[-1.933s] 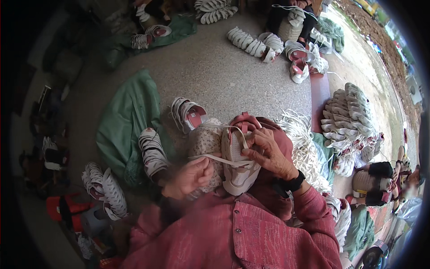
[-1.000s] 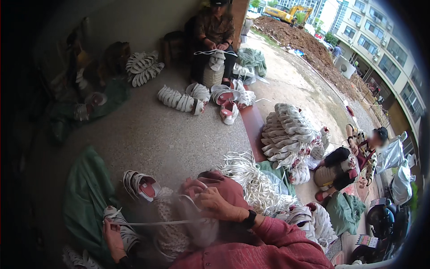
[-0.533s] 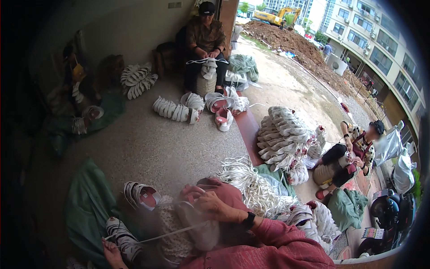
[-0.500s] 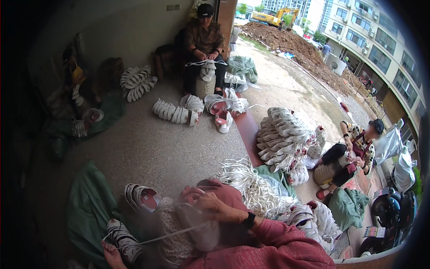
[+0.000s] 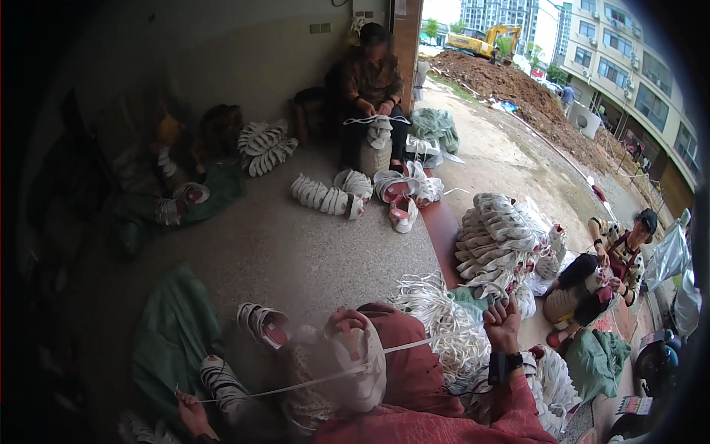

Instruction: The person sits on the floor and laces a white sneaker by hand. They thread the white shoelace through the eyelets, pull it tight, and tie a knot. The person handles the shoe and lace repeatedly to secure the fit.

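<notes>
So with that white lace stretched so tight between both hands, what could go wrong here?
The lace runs taut from the left hand through the pale shoe to the raised right hand. A hard tug might slip it out of the fingers, or tip the shoe off the lap. The loose heap of white laces lies just below the right hand, so the free end could tangle there.
</notes>
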